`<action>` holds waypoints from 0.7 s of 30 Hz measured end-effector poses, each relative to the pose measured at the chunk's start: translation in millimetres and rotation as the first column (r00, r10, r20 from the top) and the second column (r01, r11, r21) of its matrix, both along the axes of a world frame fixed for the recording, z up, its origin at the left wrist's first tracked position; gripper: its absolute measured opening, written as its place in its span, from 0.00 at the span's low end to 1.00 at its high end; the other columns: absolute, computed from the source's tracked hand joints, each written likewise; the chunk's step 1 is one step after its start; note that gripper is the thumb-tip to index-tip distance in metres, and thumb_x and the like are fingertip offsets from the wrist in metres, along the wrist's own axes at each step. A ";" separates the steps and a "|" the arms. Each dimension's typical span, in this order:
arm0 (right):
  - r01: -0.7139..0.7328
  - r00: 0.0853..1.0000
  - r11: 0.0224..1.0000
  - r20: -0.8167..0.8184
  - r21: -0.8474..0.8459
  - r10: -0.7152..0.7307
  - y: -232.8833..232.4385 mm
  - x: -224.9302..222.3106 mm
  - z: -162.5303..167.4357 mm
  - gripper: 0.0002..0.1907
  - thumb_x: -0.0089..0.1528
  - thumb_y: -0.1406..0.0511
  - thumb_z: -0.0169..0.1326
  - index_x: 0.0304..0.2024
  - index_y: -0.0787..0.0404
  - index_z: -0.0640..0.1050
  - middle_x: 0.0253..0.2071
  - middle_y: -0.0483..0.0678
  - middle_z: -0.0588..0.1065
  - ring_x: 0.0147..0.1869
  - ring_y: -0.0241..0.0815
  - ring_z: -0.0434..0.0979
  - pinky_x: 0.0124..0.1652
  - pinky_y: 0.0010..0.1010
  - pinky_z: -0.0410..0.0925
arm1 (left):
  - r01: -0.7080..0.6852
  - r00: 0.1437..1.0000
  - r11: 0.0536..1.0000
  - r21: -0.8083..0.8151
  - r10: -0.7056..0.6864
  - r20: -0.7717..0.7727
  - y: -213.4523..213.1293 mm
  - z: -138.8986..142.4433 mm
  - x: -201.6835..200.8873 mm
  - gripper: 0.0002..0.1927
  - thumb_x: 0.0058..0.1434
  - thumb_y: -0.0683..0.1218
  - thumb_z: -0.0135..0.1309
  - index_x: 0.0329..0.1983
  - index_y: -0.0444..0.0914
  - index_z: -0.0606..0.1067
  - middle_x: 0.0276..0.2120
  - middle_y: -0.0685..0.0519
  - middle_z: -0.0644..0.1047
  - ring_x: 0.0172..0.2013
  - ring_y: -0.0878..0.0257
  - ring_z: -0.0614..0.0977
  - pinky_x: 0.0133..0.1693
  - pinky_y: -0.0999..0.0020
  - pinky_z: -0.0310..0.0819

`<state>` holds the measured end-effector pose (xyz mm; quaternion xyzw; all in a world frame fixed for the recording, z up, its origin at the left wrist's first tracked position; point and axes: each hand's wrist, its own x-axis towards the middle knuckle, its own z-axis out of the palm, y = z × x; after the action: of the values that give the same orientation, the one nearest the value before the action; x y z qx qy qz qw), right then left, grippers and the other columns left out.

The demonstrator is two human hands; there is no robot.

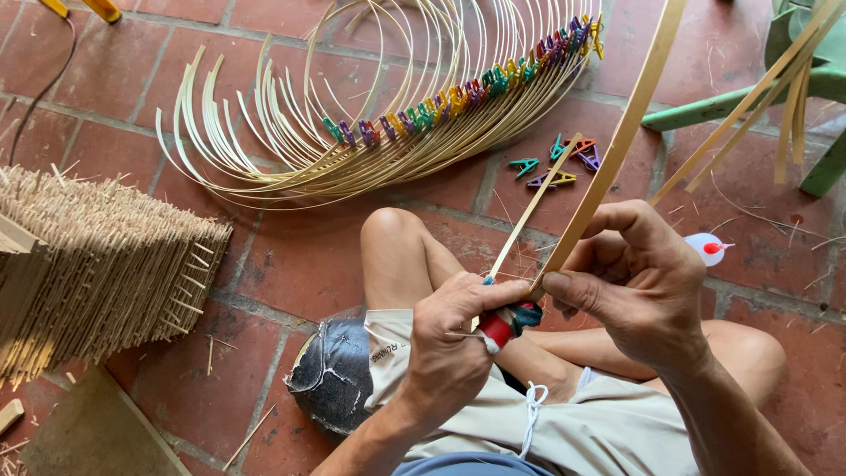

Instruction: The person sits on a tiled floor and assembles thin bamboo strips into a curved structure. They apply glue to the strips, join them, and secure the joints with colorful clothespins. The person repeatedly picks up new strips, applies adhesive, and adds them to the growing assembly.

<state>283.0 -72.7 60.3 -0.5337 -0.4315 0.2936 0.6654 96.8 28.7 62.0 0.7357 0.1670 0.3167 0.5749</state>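
The left hand [454,339] is curled shut around a knife handle wrapped in red and dark tape [507,324]; its fingers [493,291] fold over the top of the handle, and the thumb presses toward the right hand. Touching it on the other side, the right hand [639,282] pinches a long flat pale bamboo strip [617,145] between thumb and bent fingers, gripping it at its lower end, just above the taped handle. From that pinch the strip runs up and away to the upper edge of the view. A thinner pale bamboo sliver [533,207] rises from between the two hands, peeling off to the left-hand side of the wide strip.

Beyond the fingers, on the red brick floor [291,264], a few loose coloured plastic clips [555,163] lie near the sliver's tip. Farther out is a fan of curved bamboo hoops [291,145], pinned together by a row of coloured clips. Well apart from the left hand sits a block of bundled thin bamboo sticks [97,264]. Below that hand, against the bent knee, rests a dark worn rounded object [335,375]. Far out past the right hand stands a green plastic chair [797,79] with more strips leaning on it.
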 end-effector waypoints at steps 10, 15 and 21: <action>-0.141 0.986 0.987 -0.101 -0.079 0.133 31.0 1.4 -0.1 0.20 0.60 0.75 0.62 0.53 0.70 0.72 0.38 0.53 0.80 0.37 0.34 0.81 0.35 0.25 0.77 | 0.035 0.999 0.995 -0.091 -0.038 -0.026 25.5 0.5 -8.8 0.22 0.65 0.31 0.54 0.62 0.36 0.77 0.36 0.53 0.78 0.38 0.67 0.79 0.43 0.72 0.75; -0.441 0.800 0.893 -0.411 0.091 0.437 62.1 19.6 -34.0 0.29 0.58 0.75 0.62 0.61 0.69 0.72 0.41 0.56 0.82 0.38 0.39 0.84 0.34 0.29 0.78 | 0.019 0.999 0.946 -0.322 -0.029 -0.026 34.9 -3.7 -10.7 0.22 0.64 0.30 0.54 0.61 0.32 0.78 0.35 0.54 0.74 0.37 0.69 0.74 0.40 0.74 0.70; -0.445 0.806 0.874 -0.338 0.193 0.486 71.7 12.3 -65.8 0.19 0.60 0.78 0.64 0.54 0.74 0.78 0.44 0.57 0.82 0.41 0.38 0.83 0.34 0.26 0.75 | -0.008 1.000 0.884 -0.467 0.012 0.006 32.8 -5.0 -15.0 0.19 0.64 0.31 0.53 0.59 0.30 0.76 0.41 0.55 0.78 0.40 0.70 0.78 0.44 0.76 0.74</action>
<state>295.3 -1.1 -5.5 -0.3095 -0.4283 0.5214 0.6700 81.8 61.5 56.9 0.5737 0.2394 0.2737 0.7340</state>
